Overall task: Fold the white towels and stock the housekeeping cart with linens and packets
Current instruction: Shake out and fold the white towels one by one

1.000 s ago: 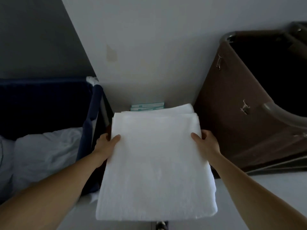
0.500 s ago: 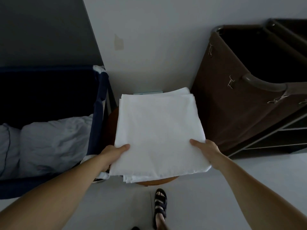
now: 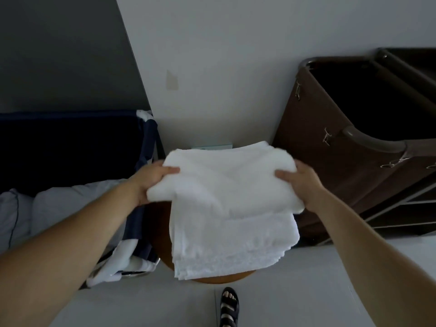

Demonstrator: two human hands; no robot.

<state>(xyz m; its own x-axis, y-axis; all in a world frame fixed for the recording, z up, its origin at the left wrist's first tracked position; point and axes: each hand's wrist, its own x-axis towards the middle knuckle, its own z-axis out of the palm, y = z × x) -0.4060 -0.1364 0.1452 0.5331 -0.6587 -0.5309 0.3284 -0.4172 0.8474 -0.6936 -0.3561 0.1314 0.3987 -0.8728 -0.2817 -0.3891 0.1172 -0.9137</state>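
White towel, seemingly folded over, sits atop the towel stack on a round wooden desk beside the brown cart. The left hand and right hand each curl their fingers round one of its side edges.

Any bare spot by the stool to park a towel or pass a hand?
Free: floor in front of the stool, either side of the sandalled foot. Crowded: towel stack covers the stool top, left hand and right hand grip the top towel, navy bin hems the stool on the left, brown cart on the right, packets behind it.
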